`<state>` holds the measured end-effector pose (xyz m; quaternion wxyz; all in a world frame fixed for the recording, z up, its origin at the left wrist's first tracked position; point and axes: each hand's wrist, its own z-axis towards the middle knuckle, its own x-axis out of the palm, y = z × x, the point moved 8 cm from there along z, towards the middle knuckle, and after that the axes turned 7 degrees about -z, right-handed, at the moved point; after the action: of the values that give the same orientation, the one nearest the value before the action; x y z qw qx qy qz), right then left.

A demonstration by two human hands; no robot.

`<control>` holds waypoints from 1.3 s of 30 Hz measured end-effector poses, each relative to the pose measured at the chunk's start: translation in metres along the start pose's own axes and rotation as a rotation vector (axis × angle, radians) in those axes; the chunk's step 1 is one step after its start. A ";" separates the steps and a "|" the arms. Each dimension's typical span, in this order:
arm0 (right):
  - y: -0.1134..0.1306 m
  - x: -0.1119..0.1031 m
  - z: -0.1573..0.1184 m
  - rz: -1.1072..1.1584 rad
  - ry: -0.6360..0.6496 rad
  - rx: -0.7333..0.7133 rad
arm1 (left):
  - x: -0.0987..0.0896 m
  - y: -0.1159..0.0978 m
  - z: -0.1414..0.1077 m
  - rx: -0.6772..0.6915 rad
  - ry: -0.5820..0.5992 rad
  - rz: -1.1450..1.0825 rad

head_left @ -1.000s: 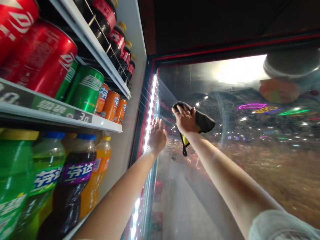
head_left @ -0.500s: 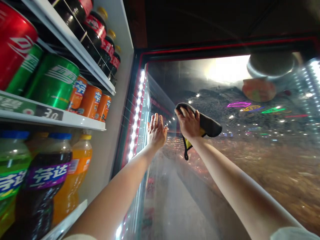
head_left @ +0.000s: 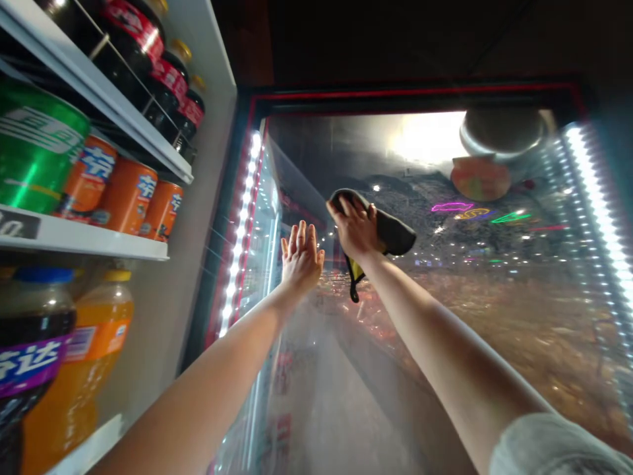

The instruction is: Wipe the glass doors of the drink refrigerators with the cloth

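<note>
My left hand (head_left: 300, 258) lies against the glass door (head_left: 316, 389), its fingers stretched up and holding nothing. To the right of it, my right hand (head_left: 355, 227) presses a folded cloth (head_left: 395, 232) to the glass. The cloth is dark grey with a black edge, and a strip of its yellow side and a small hanging loop show below the hand. Part of the cloth is hidden under my palm and fingers. Smears and reflections of lights cover the glass.
At left are fridge shelves with green cans (head_left: 42, 148), orange cans (head_left: 126, 196), cola bottles (head_left: 168, 82), an orange soda bottle (head_left: 101, 336) and a purple-labelled bottle (head_left: 34, 356). A lit strip (head_left: 242, 231) runs down the door's left frame, another light strip (head_left: 596, 191) down the right.
The view has turned right, so the shelves slide left out of frame and the right light strip comes in. My right hand and cloth sit slightly nearer my left hand.
</note>
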<state>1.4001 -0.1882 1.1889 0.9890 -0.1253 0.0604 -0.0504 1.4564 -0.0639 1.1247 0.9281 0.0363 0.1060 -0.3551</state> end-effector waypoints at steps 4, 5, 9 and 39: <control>0.020 0.015 -0.021 0.040 0.036 -0.233 | 0.002 -0.005 -0.001 0.013 0.015 0.008; 0.008 0.014 -0.025 0.035 0.028 -0.223 | 0.001 -0.005 -0.001 0.015 0.015 0.002; -0.085 -0.014 -0.038 -0.039 -0.075 0.096 | -0.001 -0.003 -0.001 0.001 0.028 -0.028; -0.131 -0.030 -0.132 -0.133 -0.052 0.295 | 0.035 -0.086 -0.017 0.124 0.057 -0.109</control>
<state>1.3416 -0.3427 1.0985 0.9924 0.0165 0.0183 -0.1206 1.4213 -0.1487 1.1010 0.9000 0.0979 0.1122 -0.4098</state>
